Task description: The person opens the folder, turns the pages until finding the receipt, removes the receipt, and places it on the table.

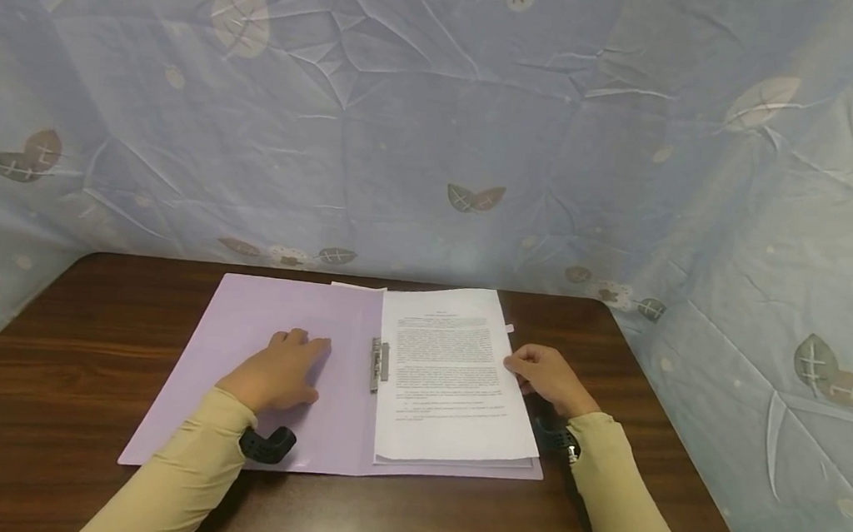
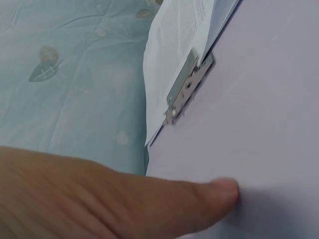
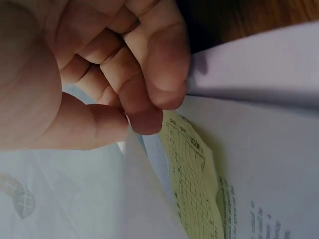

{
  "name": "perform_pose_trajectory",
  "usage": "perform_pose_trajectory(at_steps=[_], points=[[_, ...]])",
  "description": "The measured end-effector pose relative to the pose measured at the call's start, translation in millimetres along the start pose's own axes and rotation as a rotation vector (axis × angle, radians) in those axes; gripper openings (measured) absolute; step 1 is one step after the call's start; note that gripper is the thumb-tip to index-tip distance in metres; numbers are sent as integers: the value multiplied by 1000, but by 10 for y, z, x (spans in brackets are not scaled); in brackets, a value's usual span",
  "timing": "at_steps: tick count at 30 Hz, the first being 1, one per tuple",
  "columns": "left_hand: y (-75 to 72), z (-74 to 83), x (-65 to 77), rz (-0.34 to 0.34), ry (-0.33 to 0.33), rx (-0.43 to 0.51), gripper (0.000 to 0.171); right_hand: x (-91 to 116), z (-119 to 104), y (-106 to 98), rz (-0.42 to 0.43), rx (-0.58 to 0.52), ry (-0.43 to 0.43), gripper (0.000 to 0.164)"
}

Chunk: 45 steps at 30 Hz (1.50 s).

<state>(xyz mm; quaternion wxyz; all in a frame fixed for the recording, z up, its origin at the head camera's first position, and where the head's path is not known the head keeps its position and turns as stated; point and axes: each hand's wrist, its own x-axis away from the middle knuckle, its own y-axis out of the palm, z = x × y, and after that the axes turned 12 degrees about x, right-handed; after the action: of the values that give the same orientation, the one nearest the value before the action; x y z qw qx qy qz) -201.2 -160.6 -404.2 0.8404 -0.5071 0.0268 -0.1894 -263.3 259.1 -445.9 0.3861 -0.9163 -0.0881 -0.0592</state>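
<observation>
A lilac folder [image 1: 284, 305] lies spread open on the table. Printed sheets [image 1: 451, 431] cover its right side, beside the metal clip [image 1: 376, 366] near the spine. With its fingers spread, my left hand [image 1: 275, 371] rests on the folder's left cover; its thumb [image 2: 199, 199] touches the cover in the left wrist view. At the right edge of the sheets, my right hand [image 1: 547, 377] pinches paper between thumb and fingers. Below the lifted paper [image 3: 149, 199] in the right wrist view, a yellowish sheet with a printed grid [image 3: 192, 184] shows. How many sheets it pinches I cannot tell.
The dark wooden table [image 1: 44, 353] extends on both sides of the folder. A pale fabric curtain [image 1: 407, 131] with leaf prints hangs behind the table and along its sides. A small white tab [image 1: 509, 328] sticks out beyond the sheets' right edge.
</observation>
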Motion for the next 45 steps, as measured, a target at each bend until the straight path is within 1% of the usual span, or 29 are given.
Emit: perform_pose_trajectory(at_steps=[3,5,9,13,15,18,24,32,37,45], points=[[-30,-22,6,9,-8,-6,73,-3,29,-35,13,5,18,21],[-50,-35,8,18,-22,-14,72,-1,49,-58,22,16,16,23],[-86,-57,9,37,-70,-26,74,1,81,-84,33,21,24,23],[-109,-77,16,40,-124,1,77,-3,102,-94,31,29,28,24],[-122,-94,15,42,-140,17,78,-8,109,-99,36,32,31,24],[-134,-150,9,44,-160,36,81,-11,112,-97,44,32,43,24],[-107,-277,-25,39,-198,64,88,1,106,-87,43,29,54,25],[-64,-365,-49,16,-192,85,91,5,90,-68,38,37,70,26],[-67,-372,-56,17,-180,76,93,3,86,-66,37,41,75,26],[-64,-366,-67,14,-169,70,89,14,81,-62,36,45,79,26]])
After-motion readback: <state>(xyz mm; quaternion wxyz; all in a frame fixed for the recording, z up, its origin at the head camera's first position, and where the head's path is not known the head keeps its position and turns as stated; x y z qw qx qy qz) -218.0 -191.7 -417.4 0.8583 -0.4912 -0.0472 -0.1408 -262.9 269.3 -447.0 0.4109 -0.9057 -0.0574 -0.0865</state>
